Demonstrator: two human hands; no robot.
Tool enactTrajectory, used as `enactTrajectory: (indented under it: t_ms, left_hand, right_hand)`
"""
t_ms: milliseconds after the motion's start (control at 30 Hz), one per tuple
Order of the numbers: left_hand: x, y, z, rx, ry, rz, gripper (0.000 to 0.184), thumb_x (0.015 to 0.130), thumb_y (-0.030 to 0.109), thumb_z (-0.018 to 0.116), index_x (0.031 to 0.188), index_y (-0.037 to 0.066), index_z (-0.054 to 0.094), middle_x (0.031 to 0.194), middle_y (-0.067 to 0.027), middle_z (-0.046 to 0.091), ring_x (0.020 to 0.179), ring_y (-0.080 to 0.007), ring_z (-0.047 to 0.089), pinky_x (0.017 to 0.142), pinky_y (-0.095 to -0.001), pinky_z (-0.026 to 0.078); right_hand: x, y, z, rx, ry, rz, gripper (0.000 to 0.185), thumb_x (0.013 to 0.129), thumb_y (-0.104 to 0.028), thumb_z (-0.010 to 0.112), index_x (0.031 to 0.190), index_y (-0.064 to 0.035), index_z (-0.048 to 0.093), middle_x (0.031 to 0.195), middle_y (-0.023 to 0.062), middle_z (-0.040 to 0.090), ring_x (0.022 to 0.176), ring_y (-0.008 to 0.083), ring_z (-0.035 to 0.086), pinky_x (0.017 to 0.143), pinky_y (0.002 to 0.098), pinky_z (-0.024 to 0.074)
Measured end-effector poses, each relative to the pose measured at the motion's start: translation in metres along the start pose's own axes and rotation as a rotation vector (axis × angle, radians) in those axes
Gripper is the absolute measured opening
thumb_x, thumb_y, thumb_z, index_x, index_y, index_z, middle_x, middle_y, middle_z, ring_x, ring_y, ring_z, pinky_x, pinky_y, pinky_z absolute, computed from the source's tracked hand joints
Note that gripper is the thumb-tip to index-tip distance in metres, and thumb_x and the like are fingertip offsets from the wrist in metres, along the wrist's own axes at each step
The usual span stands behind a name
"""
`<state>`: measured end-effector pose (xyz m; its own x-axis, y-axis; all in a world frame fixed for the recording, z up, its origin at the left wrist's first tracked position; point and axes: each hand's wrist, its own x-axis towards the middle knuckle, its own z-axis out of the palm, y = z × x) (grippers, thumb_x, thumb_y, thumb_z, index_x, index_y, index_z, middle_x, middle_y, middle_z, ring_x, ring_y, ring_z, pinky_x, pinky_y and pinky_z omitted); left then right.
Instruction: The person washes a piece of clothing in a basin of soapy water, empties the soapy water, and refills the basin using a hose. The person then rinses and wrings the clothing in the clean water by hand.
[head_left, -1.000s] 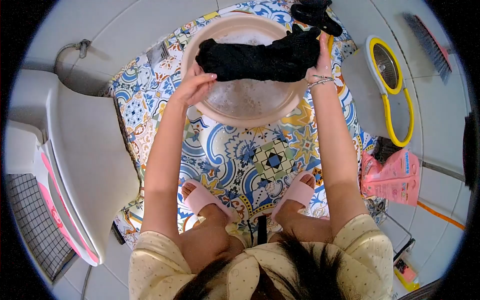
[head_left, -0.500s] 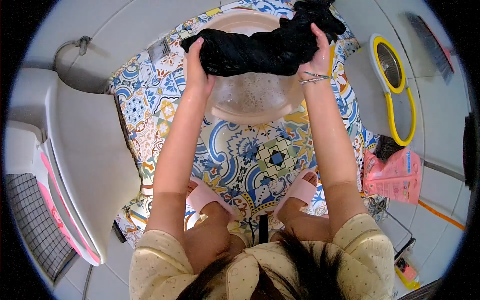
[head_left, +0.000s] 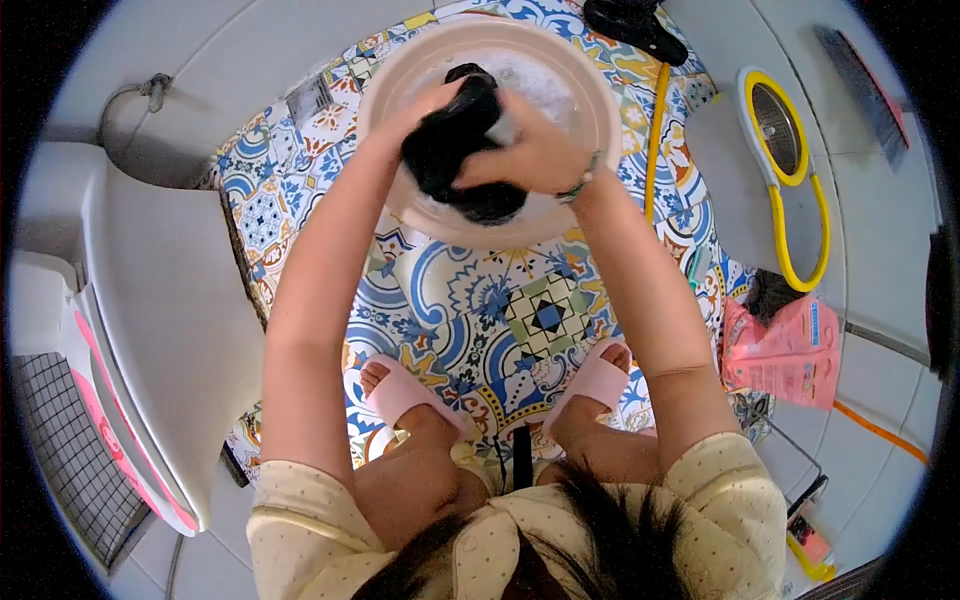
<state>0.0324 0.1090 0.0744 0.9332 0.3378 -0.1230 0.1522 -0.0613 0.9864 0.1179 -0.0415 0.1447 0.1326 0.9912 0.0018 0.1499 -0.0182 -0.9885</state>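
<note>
A bunched black cloth (head_left: 445, 145) is in both my hands over a beige basin (head_left: 602, 125). Foamy water (head_left: 545, 85) fills the basin. My left hand (head_left: 425, 105) grips the cloth from the left, with most of its fingers hidden behind the fabric. From the right, my right hand (head_left: 540, 152) closes round the cloth, its fingers pressing into the folds. The cloth's lower end hangs over the basin's near side; whether it touches the water, I cannot tell.
Patterned tiles (head_left: 430, 300) cover the floor, with a yellow stick (head_left: 657, 150) right of the basin and a black shoe (head_left: 640, 28) beyond. A white toilet (head_left: 180, 270) stands left. At right are a yellow-framed grater-like item (head_left: 780, 135) and a pink pouch (head_left: 785, 350).
My hands have drawn together, and the cloth, earlier stretched sideways above the basin, is now bunched between them. It has come nearer the basin's middle, uncovering the far rim.
</note>
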Motion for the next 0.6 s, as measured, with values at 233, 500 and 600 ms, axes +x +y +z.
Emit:
enactTrajectory:
  t_ms: [233,500,600]
  left_hand:
    - [0.034,-0.034,0.015,0.65,-0.025,-0.19,0.046,0.074,0.041,0.06,0.098,0.002,0.063,0.091,-0.0126,0.066,0.081,-0.0226,0.061,0.074,-0.0365,0.047]
    - [0.015,-0.08,0.013,-0.119,0.054,-0.154,0.04,0.086,0.041,0.05,0.104,0.008,0.062,0.095,-0.0039,0.064,0.081,-0.0164,0.06,0.071,-0.0306,0.047]
    - [-0.011,-0.051,0.0,-0.495,0.03,-0.444,0.05,0.088,0.043,0.046,0.123,0.006,0.05,0.114,-0.0048,0.058,0.093,-0.0136,0.06,0.069,-0.0279,0.053]
  right_hand:
    - [0.012,0.036,0.036,-0.393,-0.427,-0.093,0.046,0.066,-0.014,0.064,0.108,0.0009,0.054,0.099,0.0195,0.061,0.09,0.0272,0.059,0.084,0.0338,0.0455]
    - [-0.007,0.048,-0.029,-0.044,0.031,0.231,0.054,0.063,-0.03,0.075,0.105,-0.0014,0.058,0.095,0.0077,0.063,0.088,0.0184,0.059,0.081,0.0301,0.0477]
    - [-0.002,0.06,-0.06,0.766,0.094,0.265,0.047,0.069,-0.023,0.066,0.108,0.0002,0.058,0.095,0.013,0.065,0.091,0.0266,0.061,0.087,0.0362,0.0477]
